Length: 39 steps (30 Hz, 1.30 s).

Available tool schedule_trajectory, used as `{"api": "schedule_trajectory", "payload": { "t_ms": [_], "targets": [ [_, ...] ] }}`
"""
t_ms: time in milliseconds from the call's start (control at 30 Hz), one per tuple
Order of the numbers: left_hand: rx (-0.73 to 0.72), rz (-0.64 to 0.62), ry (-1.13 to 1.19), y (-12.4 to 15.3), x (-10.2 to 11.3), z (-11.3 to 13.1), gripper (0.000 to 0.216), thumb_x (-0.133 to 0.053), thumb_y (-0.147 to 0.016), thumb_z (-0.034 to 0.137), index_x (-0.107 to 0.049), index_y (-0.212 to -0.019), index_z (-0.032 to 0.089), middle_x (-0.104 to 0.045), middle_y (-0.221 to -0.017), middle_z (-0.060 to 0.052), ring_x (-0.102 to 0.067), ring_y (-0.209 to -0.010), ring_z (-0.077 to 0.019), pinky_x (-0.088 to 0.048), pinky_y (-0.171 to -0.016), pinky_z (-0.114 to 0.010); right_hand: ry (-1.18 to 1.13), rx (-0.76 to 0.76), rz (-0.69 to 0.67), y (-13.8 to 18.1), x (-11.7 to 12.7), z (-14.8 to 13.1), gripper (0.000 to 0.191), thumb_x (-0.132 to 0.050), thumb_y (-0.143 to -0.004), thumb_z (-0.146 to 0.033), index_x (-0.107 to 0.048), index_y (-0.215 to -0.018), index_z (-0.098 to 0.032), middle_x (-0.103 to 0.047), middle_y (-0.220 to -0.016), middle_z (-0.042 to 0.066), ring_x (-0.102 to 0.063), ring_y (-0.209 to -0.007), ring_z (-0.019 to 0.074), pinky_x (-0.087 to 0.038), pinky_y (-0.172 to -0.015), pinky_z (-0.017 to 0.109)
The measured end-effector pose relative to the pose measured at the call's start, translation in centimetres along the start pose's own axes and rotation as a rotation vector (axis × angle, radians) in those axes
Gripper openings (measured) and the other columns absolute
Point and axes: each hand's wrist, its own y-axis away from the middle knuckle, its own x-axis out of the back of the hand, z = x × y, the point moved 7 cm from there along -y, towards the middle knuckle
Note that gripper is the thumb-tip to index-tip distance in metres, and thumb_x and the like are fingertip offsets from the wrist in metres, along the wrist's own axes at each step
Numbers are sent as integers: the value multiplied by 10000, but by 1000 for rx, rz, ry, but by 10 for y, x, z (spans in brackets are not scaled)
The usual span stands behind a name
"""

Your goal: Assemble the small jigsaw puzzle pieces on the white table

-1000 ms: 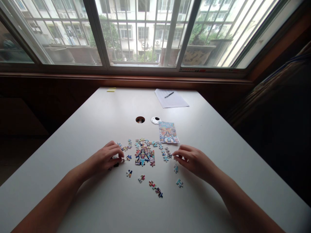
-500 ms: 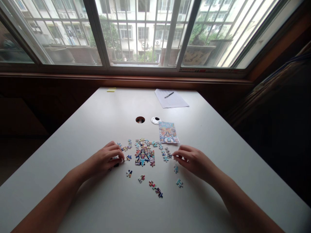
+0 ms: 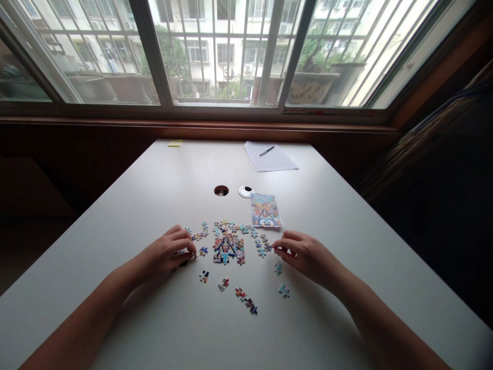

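Note:
A partly joined jigsaw puzzle point(image 3: 229, 249) lies flat on the white table point(image 3: 192, 329), showing a colourful picture with dark blue shapes. To its left, my left hand point(image 3: 174, 250) rests low with curled fingers, thumb and fingertips close together. Under and beside that hand are puzzle pieces, partly hidden; one loose puzzle piece point(image 3: 203, 251) lies just right of the fingertips. My right hand point(image 3: 304, 253) is bent into a pinch beside a cluster of puzzle pieces point(image 3: 263, 245). Whatever either pinch holds is too small or hidden to make out.
Several pieces lie nearer me, including a joined strip point(image 3: 246, 300) and a pale blue piece point(image 3: 284, 291). Behind the puzzle are a picture card point(image 3: 266, 209), a round cable hole point(image 3: 221, 190) and its cover point(image 3: 246, 191). Paper point(image 3: 269, 160) with a pen point(image 3: 267, 150) lies farther back.
The whole view has shifted very slightly. Both hands and the puzzle pieces stay in the same places on the table.

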Motion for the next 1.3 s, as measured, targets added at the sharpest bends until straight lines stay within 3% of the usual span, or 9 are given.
{"api": "schedule_trajectory", "payload": {
  "t_ms": [567,700,833,967,1167,1300],
  "targets": [
    [-3,29,-7,-2,1,3,168,-532,-1021,249,-687,-967,212,-678,-948,-78,-557,-926,-199,-464,-811,-297,4,9,6,1,-1,1,191,-549,-998,-236,-739,-1012,-238,-686,-900,56,-657,-767,169,-501,-676,287],
    [14,93,21,-1,2,-1,135,-556,-1006,233,-688,-988,210,-681,-920,-68,-589,-883,-185,-481,-793,-291,9,3,-2,1,-2,1,192,-549,-1000,-237,-740,-1014,-240,-686,-903,55,-660,-783,174,-497,-693,291],
    [155,172,153,-2,6,-5,147,-580,-999,285,-689,-1002,186,-678,-895,-53,-622,-768,-143,-495,-685,-246,6,0,-13,1,-3,0,199,-536,-1007,-232,-734,-1023,-229,-680,-902,59,-643,-770,171,-488,-692,295],
    [325,232,318,-4,9,-1,175,-653,-953,350,-700,-988,185,-719,-921,-53,-668,-817,-160,-529,-706,-257,-7,12,-14,0,-2,-4,201,-529,-1015,-241,-730,-1014,-223,-676,-895,60,-635,-762,168,-481,-683,292],
    [549,264,637,-1,-2,1,260,-710,-902,418,-702,-1032,194,-747,-941,-66,-702,-843,-194,-566,-727,-311,-48,15,1,-3,-3,-13,209,-528,-1017,-236,-735,-992,-217,-666,-857,53,-623,-739,159,-473,-673,279],
    [659,264,743,-2,-10,5,301,-741,-865,444,-696,-1009,184,-740,-907,-64,-675,-803,-182,-516,-660,-279,-93,31,5,-5,-7,-22,198,-540,-1008,-226,-737,-987,-210,-652,-840,50,-601,-717,147,-463,-645,264]
  ]
}}
